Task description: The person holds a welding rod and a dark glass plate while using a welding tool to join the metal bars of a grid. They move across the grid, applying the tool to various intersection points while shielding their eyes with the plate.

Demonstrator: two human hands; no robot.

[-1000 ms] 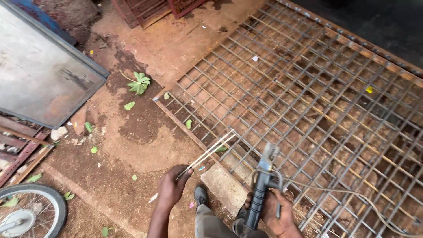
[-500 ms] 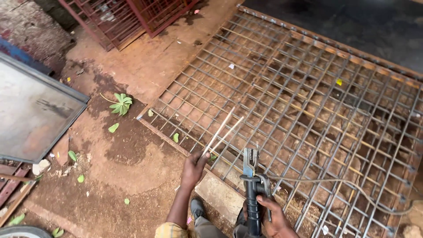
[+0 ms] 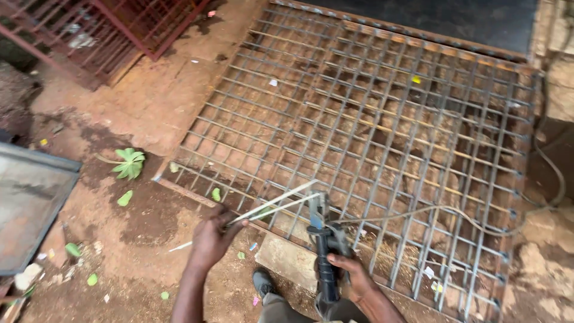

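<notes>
My left hand (image 3: pixel 210 238) grips a few thin pale welding rods (image 3: pixel 276 202) that point up and right over the near edge of a large steel bar grid (image 3: pixel 382 119) lying on the reddish dirt. My right hand (image 3: pixel 351 277) is closed around the black handle of an electrode holder (image 3: pixel 323 239), whose metal jaw stands upright beside the tips of the rods. A cable (image 3: pixel 454 212) runs from the holder across the grid to the right. My dark shoe (image 3: pixel 262 280) shows between my arms.
A flat stone slab (image 3: pixel 287 258) lies under the grid's near edge. A grey metal sheet (image 3: pixel 30 209) sits at left, red metal grilles (image 3: pixel 101 30) at top left. Green leaves (image 3: pixel 128 162) are scattered on the dirt. A dark floor (image 3: pixel 442 18) lies beyond the grid.
My view has swung forward and right, so the grid fills more of the frame. Both hands have come closer together, with the rods now near the holder's jaw.
</notes>
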